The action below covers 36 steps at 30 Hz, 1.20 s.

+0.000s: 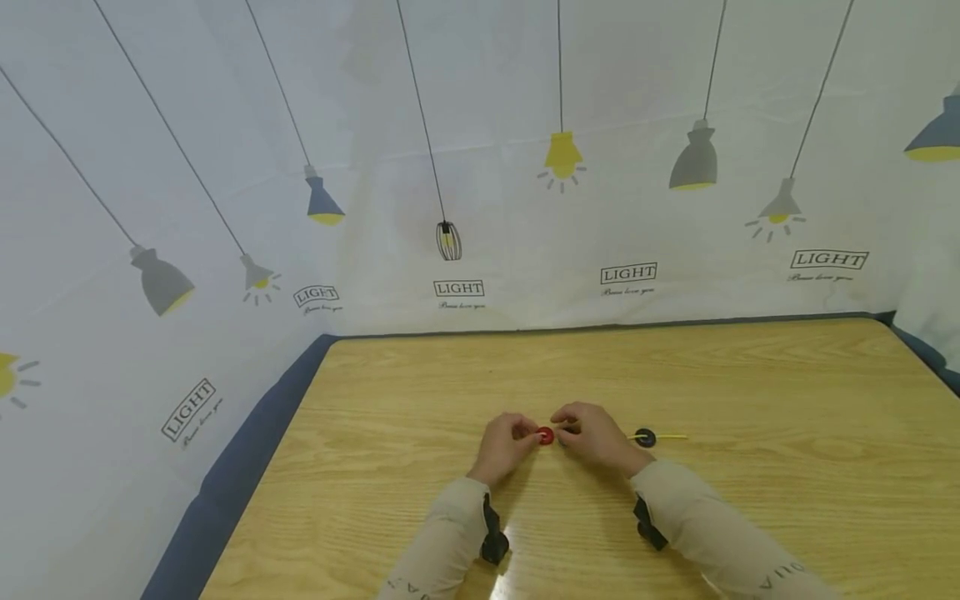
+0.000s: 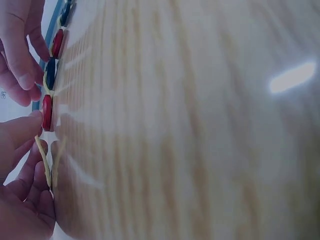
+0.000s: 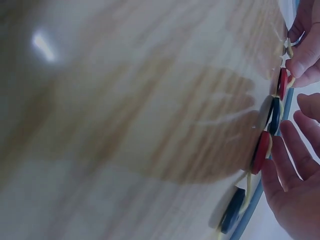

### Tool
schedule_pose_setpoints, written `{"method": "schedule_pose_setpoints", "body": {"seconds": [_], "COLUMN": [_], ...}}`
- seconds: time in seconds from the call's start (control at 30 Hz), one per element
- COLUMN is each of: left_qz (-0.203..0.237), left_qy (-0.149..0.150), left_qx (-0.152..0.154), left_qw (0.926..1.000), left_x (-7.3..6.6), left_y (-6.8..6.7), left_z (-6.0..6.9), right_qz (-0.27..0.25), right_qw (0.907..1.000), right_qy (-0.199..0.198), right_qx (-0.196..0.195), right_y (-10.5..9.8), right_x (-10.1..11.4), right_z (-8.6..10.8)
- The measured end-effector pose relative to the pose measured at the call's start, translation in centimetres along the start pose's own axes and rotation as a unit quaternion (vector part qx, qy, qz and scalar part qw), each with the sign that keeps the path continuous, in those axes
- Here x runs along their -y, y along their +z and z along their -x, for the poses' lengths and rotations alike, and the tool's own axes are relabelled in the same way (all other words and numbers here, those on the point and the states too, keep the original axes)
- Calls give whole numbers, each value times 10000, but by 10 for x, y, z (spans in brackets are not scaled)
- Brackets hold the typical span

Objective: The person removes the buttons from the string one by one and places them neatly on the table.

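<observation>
Several red and dark discs lie in a row on a yellow cord. My left hand pinches the edge of the end red disc between thumb and fingers; the cord's loose end shows beside those fingers in the left wrist view. Just right of it, my right hand has its fingers loosely bent and apart, near a dark disc and another red disc, with no firm hold visible. Beyond the right hand lies a dark disc with yellow cord across it.
The wooden table extends around both hands. Behind it hangs a pale curtain printed with lamps, with a dark blue strip along the table's left side. Each wrist carries a black camera mount.
</observation>
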State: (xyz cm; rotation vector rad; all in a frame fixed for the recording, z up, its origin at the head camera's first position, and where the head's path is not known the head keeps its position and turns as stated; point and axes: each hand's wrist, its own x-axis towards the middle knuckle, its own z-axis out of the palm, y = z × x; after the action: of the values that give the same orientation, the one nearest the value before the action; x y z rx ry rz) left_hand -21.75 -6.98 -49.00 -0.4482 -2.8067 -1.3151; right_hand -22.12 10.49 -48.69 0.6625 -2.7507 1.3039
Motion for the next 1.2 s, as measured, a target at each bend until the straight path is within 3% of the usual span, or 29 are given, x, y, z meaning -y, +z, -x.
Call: {"method": "schedule_pose_setpoints", "body": {"seconds": [0.03, 0.13, 0.4, 0.77, 1.2], "left_qz": [23, 78, 226, 222, 285], "left_qy": [-30, -7, -24, 1, -127], "left_qx": [3, -38, -172, -318, -408], "left_qw": [10000, 10000, 9996, 9992, 9987], "left_x": [0, 2, 7, 5, 5], "left_y": [0, 1, 1, 0, 0], "left_z": [0, 1, -1, -1, 1], "right_qz": [-64, -127, 285, 566, 610], "right_qw": [9997, 9990, 9993, 9978, 9974], "right_qy": [-237, -419, 50, -197, 153], "right_qx": [-30, 8, 249, 281, 351], "right_y": [3, 3, 3, 5, 8], "right_x": [-7, -10, -3, -7, -3], "right_z": [-2, -2, -6, -11, -12]}}
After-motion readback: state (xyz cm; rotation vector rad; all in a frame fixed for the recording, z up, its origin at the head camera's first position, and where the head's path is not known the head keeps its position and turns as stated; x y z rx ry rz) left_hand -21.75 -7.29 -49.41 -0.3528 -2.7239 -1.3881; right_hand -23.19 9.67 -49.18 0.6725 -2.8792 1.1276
